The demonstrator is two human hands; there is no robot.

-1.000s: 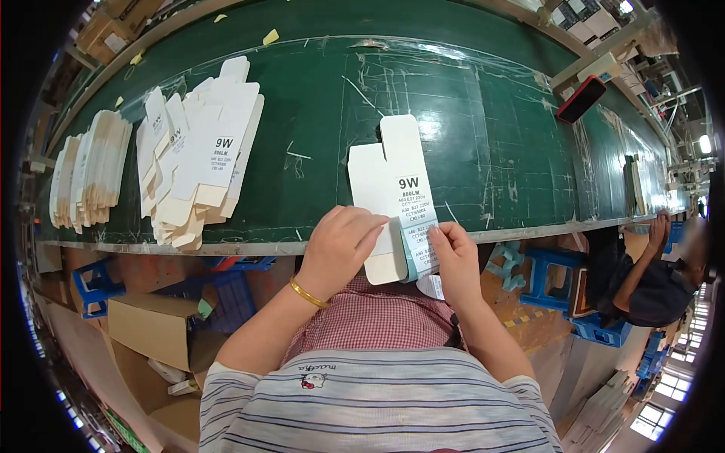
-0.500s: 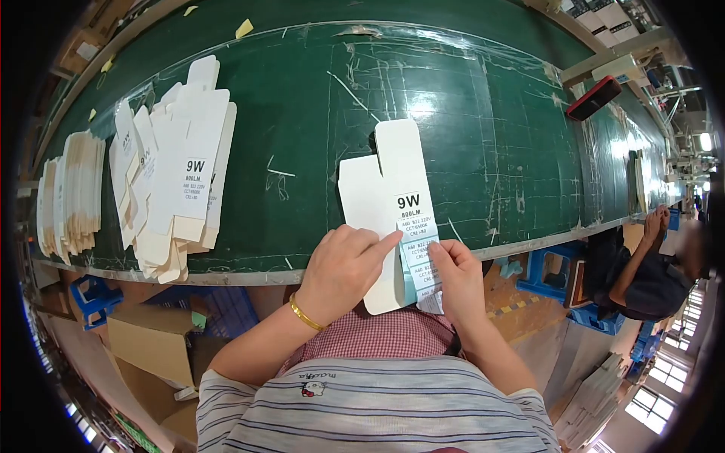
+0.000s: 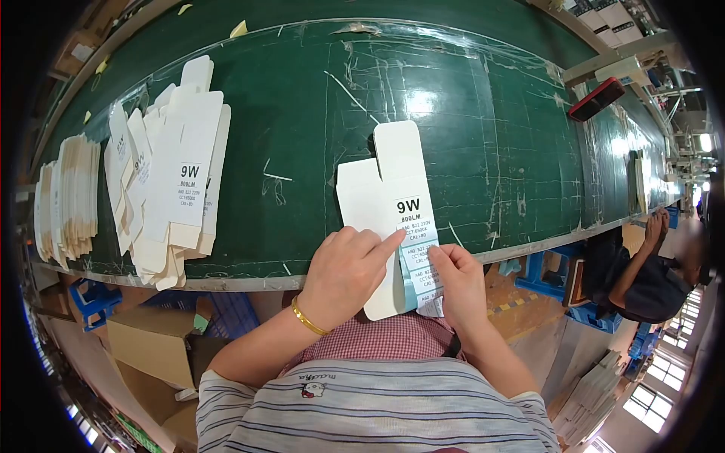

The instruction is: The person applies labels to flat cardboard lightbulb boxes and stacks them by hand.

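L hand (image 3: 343,268) lies on the lower part of the flat carton (image 3: 381,189), knuckles bent, forefinger stretched out w/ its tip on the label strip (image 3: 418,260). Thumb is hidden, so can't tell if it grips the carton or just presses down. Gold bracelet (image 3: 306,317) on that wrist. R hand (image 3: 457,283) is closed in a pinch on the strip's lower end, thumb on top.

The carton, printed "9W", lies face up on the green table (image 3: 468,136), its near end hanging over the edge toward the person. The strip sits just under the print, along the carton's R side.

Looks like the sticking-on step: label being laid over the printed text. Next move prob. calls for square alignment and a firm rub-down, no creases.

Further out: fanned pile of same cartons (image 3: 181,181) to the L, another stack (image 3: 72,196) beyond. Red-edged phone (image 3: 596,98) far R. A co-worker (image 3: 649,283) sits at the R end.
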